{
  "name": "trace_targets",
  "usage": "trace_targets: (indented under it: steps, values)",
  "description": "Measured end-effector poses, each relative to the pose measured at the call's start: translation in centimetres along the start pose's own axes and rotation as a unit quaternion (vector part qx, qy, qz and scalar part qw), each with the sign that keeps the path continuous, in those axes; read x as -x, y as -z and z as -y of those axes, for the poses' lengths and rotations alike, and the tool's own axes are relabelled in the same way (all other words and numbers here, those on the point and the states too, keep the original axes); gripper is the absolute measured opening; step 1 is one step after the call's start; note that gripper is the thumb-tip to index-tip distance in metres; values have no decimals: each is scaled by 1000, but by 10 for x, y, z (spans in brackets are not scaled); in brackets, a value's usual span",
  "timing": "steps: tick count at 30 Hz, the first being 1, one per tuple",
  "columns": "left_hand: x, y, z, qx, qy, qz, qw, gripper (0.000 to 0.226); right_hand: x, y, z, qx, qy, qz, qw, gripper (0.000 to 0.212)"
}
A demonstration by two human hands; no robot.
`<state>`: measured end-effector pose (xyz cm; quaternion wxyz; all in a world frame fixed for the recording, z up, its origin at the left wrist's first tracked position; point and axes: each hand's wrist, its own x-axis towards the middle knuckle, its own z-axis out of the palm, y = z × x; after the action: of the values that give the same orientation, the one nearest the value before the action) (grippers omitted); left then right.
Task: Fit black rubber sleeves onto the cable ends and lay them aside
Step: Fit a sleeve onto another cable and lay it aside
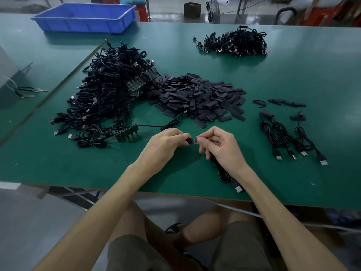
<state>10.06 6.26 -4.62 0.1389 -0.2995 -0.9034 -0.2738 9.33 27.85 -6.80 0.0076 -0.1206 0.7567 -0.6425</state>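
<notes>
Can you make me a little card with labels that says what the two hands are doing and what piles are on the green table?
left hand: pinches a black sleeve
right hand: pinches the little board on a cable end
sleeve pile: middle of the green table
big cable pile: left of the sleeve pile, touching it
small cable pile: far right
cables laid aside: near right, side by side
blue bin: far left

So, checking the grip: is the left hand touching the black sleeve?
Touching. The head view shows the left hand pinching the black sleeve in its fingers, next to the small board that the right hand pinches.
</notes>
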Motion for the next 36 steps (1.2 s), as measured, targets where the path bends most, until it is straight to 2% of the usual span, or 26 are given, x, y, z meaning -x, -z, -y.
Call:
trace_targets:
  steps: [36]
  values:
    - [1,-2,-3,-23,2,9,1000,22,2,0,4,-30,-14,-30,999,11]
